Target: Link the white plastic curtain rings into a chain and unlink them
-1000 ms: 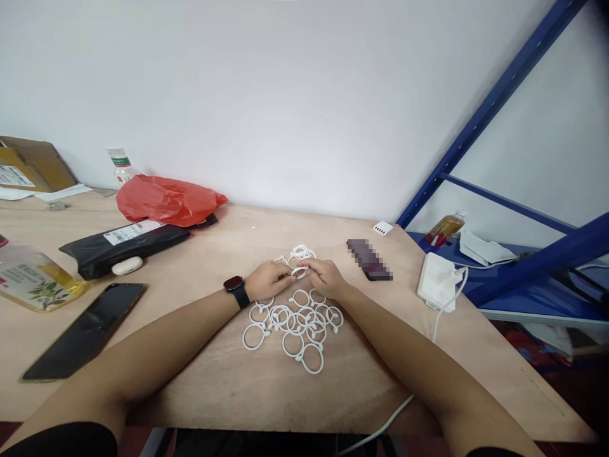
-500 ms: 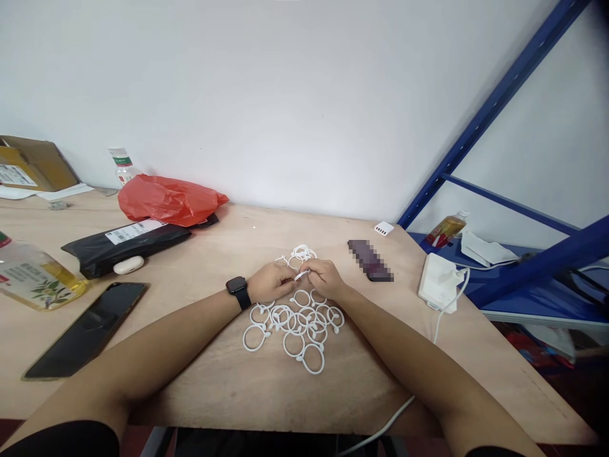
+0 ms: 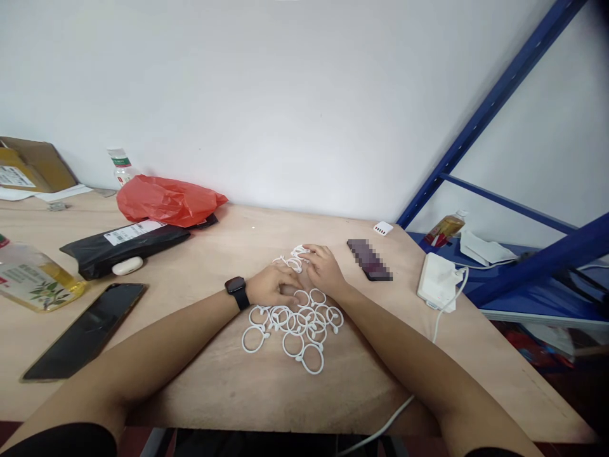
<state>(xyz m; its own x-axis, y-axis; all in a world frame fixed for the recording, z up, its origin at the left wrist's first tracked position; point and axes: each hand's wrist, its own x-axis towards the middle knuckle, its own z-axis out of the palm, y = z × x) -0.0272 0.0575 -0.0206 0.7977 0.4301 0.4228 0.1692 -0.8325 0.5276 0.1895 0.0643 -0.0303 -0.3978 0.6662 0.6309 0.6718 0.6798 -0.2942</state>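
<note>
Reference item: near cluster of white rings, lying on the wooden surface, overlapped and hard to count. Far left of the near cluster: cardboard box and bottle of yellow liquid, both cut off by the frame edge; black-screened phone, whole; black parcel, far end under a red bag, which also hides the base of a clear bottle. At the near cluster's upper left: left hand, wrist in a dark watch, thumb and forefinger spread apart, partly covering rings. Beyond the near cluster: far cluster of rings, its right side masked by the right hand, fingers half extended; whether they grip a ring cannot be told. Right of the near cluster: phone with pixelated screen; white corded device, make-up unclear; blue rack, cropped, its lower contents dim.
</note>
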